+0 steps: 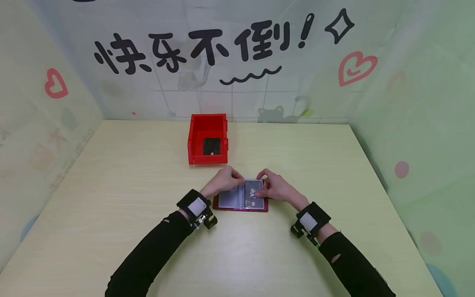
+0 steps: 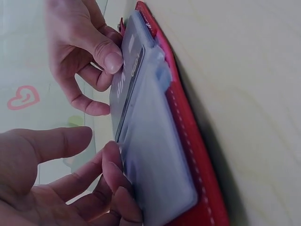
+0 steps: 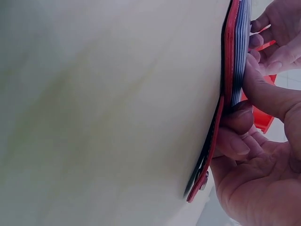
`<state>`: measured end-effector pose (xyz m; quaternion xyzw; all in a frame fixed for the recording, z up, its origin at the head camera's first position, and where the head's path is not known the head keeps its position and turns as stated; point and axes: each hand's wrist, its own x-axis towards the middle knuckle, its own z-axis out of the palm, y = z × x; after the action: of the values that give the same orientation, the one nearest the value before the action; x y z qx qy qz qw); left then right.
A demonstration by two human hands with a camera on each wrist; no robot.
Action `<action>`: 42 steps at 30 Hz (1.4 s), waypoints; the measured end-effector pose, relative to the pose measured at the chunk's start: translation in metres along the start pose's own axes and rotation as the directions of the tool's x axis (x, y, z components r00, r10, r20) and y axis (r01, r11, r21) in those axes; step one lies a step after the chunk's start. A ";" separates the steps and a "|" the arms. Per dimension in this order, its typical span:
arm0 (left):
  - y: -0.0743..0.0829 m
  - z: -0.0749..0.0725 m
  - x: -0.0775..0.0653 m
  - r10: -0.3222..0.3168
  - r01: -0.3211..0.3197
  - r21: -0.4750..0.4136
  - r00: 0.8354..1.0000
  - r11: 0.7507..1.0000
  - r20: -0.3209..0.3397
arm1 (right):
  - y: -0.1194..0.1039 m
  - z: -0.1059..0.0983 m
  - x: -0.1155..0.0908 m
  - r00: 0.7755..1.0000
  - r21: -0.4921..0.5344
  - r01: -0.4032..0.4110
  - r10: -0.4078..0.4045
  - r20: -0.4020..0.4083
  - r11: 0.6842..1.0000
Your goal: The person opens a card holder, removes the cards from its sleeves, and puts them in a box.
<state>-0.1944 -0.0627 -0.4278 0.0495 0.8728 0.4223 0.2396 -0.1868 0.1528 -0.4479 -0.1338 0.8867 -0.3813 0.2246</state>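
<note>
With left grip [image 1: 224, 179] apart and right grip [image 1: 276, 187] clamped on the wallet [image 2: 193, 146], uneven pulling may crease the sleeve [image 2: 157, 162].

both arms [image 1: 159, 247] were stretched forward, the left hand [image 1: 224, 180] with thumb [image 2: 68, 142] apart, the right hand [image 1: 276, 188] with fingers [image 3: 233, 142] bent.
</note>
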 end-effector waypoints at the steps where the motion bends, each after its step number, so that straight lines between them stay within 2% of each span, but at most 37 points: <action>1: 0.001 0.000 -0.001 -0.006 0.006 0.001 1.000 1.000 0.001 | 0.000 0.000 0.000 1.000 0.000 0.001 -0.001 0.001 1.000; 5: 0.002 -0.001 -0.001 -0.016 0.016 0.000 1.000 1.000 0.006 | 0.000 0.000 0.000 1.000 -0.004 0.003 -0.003 0.000 1.000; 14: 0.000 -0.004 -0.001 0.021 -0.018 -0.060 0.999 0.998 0.035 | 0.000 0.001 0.001 1.000 0.000 0.004 -0.004 0.008 1.000; 20: 0.002 -0.006 0.001 0.002 0.004 -0.100 0.998 0.995 0.062 | 0.000 0.000 0.001 1.000 -0.003 0.011 -0.011 0.017 1.000; 29: 0.002 -0.006 0.004 -0.034 0.039 -0.057 0.996 0.998 0.078 | -0.001 -0.001 0.000 1.000 0.007 0.020 -0.021 0.023 1.000; 35: 0.005 -0.004 0.006 -0.024 0.026 -0.016 0.998 1.000 0.065 | -0.001 -0.001 0.001 1.000 0.002 0.018 -0.018 0.022 1.000; 38: 0.007 -0.003 0.005 -0.025 0.029 -0.054 0.997 0.998 0.070 | -0.001 -0.002 0.000 1.000 -0.003 0.018 -0.017 0.018 1.000; 42: 0.007 -0.002 0.005 -0.059 0.071 -0.122 0.993 0.990 0.098 | -0.001 -0.002 0.001 1.000 -0.010 0.014 -0.014 0.016 1.000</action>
<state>-0.2004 -0.0586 -0.4228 0.0257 0.8335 0.4654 0.2968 -0.1880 0.1531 -0.4467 -0.1442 0.8859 -0.3771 0.2284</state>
